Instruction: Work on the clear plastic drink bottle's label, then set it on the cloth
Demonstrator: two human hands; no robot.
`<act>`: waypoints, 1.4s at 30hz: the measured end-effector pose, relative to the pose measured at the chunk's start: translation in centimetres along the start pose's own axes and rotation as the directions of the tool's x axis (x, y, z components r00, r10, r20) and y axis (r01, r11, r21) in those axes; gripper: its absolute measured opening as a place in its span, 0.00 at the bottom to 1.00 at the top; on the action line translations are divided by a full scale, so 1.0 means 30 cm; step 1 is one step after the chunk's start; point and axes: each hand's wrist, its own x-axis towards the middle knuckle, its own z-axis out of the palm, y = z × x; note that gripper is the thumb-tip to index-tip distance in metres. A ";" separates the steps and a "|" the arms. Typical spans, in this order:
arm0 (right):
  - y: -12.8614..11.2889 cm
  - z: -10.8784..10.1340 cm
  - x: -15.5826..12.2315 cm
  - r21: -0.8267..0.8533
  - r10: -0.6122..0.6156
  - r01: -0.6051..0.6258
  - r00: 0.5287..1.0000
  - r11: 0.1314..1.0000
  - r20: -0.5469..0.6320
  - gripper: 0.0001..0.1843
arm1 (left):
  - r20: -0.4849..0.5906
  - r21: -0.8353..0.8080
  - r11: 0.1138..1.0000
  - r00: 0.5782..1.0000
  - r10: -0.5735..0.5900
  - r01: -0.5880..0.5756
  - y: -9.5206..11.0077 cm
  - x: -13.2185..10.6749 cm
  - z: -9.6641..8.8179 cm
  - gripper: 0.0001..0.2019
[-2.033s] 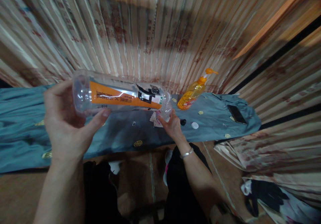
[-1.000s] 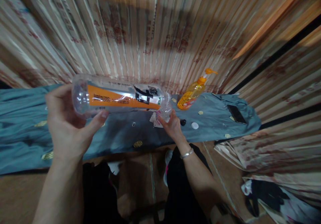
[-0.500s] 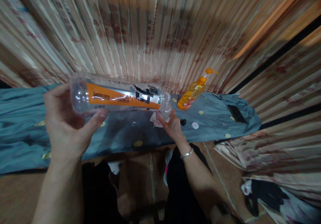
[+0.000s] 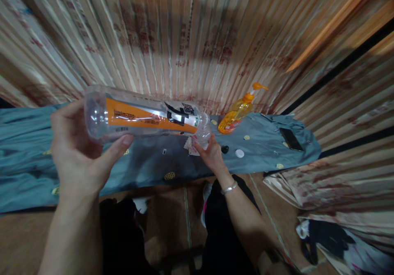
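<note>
My left hand [image 4: 81, 152] is wrapped round the base end of a large clear plastic bottle [image 4: 147, 117] with an orange, black and silver label. The bottle lies almost level in the air, its neck pointing right and tilted slightly down. At that neck, my right hand [image 4: 211, 152] closes on a small clear plastic container [image 4: 203, 134]; its lower part is hidden behind the fingers. Whether the two pieces touch, I cannot tell. A crumpled whitish wrapper or paper [image 4: 191, 147] shows beside my right fingertips; whether it is held is unclear.
On the blue-green cloth [image 4: 147, 164] stands an orange pump bottle [image 4: 235, 117]. A black cap [image 4: 225, 149], a white round lid [image 4: 239, 154] and a dark phone [image 4: 291, 139] lie right of my hand. A striped curtain [image 4: 184, 41] hangs close behind.
The base end of the large bottle has shifted slightly left and up with my left hand. My right hand keeps nearly the same place and grip.
</note>
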 end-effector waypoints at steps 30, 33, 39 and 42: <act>-0.002 0.009 -0.005 -0.011 -0.036 0.036 0.999 0.999 -0.006 0.30 | -0.019 0.054 0.998 0.999 -0.026 0.027 0.027 0.000 0.007 0.42; -0.002 0.008 -0.006 -0.011 -0.040 0.040 0.999 0.999 -0.004 0.30 | -0.020 0.056 0.997 0.999 -0.043 0.044 0.041 -0.001 0.014 0.42; -0.001 0.014 -0.008 -0.032 -0.021 0.021 1.000 0.999 0.004 0.32 | -0.030 0.087 0.995 0.998 -0.048 0.050 0.042 -0.001 0.009 0.41; -0.009 0.020 -0.010 -0.021 -0.022 0.022 1.000 1.000 0.012 0.32 | -0.028 0.084 0.996 0.999 -0.038 0.041 0.036 0.001 0.009 0.42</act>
